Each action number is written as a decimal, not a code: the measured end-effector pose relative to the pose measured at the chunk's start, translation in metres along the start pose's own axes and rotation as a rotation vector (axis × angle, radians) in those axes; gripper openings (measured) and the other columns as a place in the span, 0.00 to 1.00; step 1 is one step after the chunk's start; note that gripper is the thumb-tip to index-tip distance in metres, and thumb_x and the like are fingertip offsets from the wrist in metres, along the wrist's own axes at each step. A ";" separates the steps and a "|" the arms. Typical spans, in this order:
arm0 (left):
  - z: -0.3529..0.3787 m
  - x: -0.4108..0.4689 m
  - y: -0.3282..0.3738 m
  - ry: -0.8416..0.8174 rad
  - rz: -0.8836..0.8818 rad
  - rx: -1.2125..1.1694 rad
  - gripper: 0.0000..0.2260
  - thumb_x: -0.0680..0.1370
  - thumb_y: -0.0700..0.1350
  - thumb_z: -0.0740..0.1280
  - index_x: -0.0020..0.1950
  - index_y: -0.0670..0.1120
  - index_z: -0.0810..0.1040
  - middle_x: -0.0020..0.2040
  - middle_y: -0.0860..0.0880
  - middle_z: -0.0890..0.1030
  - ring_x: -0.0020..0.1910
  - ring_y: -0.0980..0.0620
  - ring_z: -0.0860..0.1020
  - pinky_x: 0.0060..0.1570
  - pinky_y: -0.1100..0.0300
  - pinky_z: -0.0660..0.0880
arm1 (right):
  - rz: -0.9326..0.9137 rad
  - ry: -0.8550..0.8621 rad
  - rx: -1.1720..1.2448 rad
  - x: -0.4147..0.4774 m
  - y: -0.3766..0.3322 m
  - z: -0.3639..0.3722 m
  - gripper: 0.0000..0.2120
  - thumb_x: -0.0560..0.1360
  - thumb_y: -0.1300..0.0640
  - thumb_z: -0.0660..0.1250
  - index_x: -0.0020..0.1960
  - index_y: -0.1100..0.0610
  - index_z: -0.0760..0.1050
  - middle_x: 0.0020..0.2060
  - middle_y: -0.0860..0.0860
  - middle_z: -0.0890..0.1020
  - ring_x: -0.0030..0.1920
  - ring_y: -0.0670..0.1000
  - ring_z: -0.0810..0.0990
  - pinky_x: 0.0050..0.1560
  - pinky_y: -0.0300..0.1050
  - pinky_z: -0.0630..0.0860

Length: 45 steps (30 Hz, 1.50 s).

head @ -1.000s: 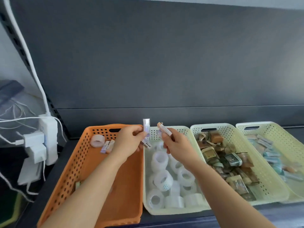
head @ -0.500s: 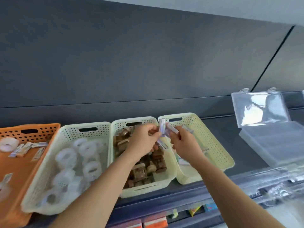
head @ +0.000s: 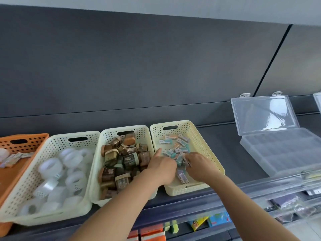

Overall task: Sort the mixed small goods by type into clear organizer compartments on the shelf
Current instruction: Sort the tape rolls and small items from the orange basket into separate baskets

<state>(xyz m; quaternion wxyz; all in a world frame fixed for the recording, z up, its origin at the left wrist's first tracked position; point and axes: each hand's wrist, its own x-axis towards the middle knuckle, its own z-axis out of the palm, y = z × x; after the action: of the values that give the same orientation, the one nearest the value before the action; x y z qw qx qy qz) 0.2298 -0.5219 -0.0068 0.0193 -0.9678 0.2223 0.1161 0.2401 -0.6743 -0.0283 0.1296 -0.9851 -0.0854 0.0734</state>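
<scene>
1. The left hand (head: pixel 162 168) is in the cream basket (head: pixel 203 143), one finger straight; I cannot tell if it holds anything.
2. The right hand (head: pixel 199 166) seems to pinch a small packet (head: pixel 186 161) between both hands.
3. More packets (head: pixel 180 150) lie just past the fingers.

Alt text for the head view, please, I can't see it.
Left hand and right hand reach into the rightmost cream basket of small packets. Beside it sit baskets of brown boxes and tape rolls; an open clear organizer stands right.
</scene>
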 end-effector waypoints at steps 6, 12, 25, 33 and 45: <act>-0.002 -0.007 -0.014 0.222 0.001 -0.064 0.04 0.76 0.43 0.66 0.48 0.46 0.80 0.45 0.50 0.78 0.49 0.50 0.75 0.72 0.48 0.56 | -0.026 0.112 0.014 0.011 -0.013 0.003 0.13 0.75 0.54 0.65 0.59 0.53 0.75 0.56 0.49 0.78 0.50 0.49 0.77 0.45 0.37 0.71; -0.007 -0.046 -0.072 0.536 -0.160 -0.067 0.07 0.77 0.39 0.64 0.52 0.47 0.81 0.48 0.51 0.78 0.51 0.51 0.74 0.53 0.57 0.74 | -0.141 0.199 0.076 0.023 -0.068 -0.007 0.16 0.77 0.52 0.62 0.64 0.51 0.74 0.62 0.50 0.78 0.60 0.52 0.76 0.59 0.47 0.74; 0.009 -0.202 -0.246 0.481 -0.595 0.016 0.08 0.76 0.39 0.62 0.48 0.48 0.79 0.46 0.52 0.76 0.48 0.50 0.75 0.34 0.58 0.73 | -0.555 0.123 0.224 0.039 -0.287 0.027 0.13 0.76 0.52 0.65 0.59 0.52 0.79 0.58 0.49 0.79 0.60 0.50 0.75 0.59 0.43 0.71; 0.054 -0.272 -0.356 0.086 -0.768 -0.041 0.04 0.76 0.39 0.64 0.46 0.46 0.77 0.49 0.48 0.76 0.46 0.48 0.75 0.41 0.54 0.76 | -0.736 -0.036 0.094 0.047 -0.419 0.073 0.14 0.76 0.52 0.65 0.61 0.48 0.77 0.57 0.50 0.79 0.61 0.51 0.73 0.58 0.44 0.71; 0.085 -0.258 -0.461 0.242 -0.610 -0.126 0.21 0.76 0.34 0.61 0.69 0.47 0.71 0.64 0.46 0.72 0.59 0.46 0.70 0.54 0.54 0.72 | -0.884 -0.323 -0.303 0.050 -0.507 0.129 0.17 0.74 0.52 0.68 0.63 0.48 0.74 0.53 0.54 0.79 0.54 0.56 0.77 0.53 0.53 0.76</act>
<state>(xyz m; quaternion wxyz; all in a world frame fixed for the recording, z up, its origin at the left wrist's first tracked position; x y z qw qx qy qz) 0.1861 0.0109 -0.0353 -0.0334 -0.9959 -0.0845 0.0028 0.1919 -0.1507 -0.0219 -0.0114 -0.8383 -0.5240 0.1500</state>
